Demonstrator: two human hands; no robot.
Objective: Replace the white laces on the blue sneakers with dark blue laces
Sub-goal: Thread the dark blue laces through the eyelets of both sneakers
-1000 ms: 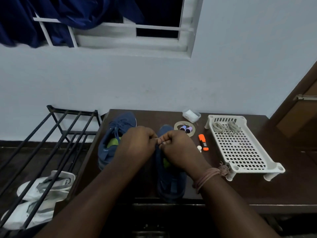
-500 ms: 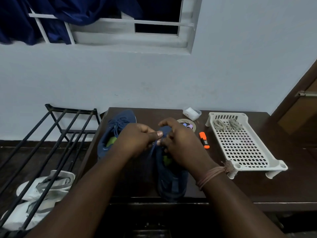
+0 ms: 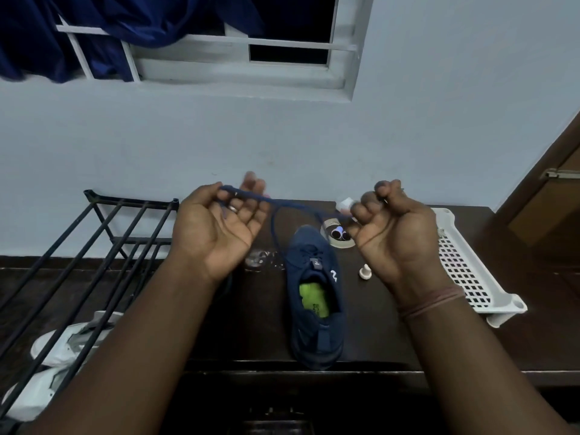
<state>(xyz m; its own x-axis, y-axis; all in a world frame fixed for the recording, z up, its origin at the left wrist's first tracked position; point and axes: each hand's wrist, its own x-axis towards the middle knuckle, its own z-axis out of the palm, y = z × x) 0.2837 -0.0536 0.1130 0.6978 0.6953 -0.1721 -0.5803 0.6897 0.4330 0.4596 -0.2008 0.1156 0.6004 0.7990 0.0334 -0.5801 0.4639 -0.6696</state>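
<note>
Both forearms reach forward from the near edge, and both hands are raised above the dark table with the palms turned up toward the camera. The left hand is on the left side; its fingers are loosely bent and the thumb and fingers pinch one end of the dark blue lace. A ring is visible on one finger. The right hand is on the right side at almost the same height; its fingers are curled into a tight fist around the other end of the lace. A thin band goes around the right wrist.

Between the two hands the lace runs almost straight, and from its middle two strands go down to the front eyelets of the blue sneaker. The sneaker lies on the table between the forearms, toe pointing far, with a green insole inside.

Behind the right hand a white perforated tray stands on the table. A roll of tape lies just beyond the toe of the sneaker, and a small white peg is near the right wrist. On the left a black metal rack stands beside the table, with white shoes below it.
</note>
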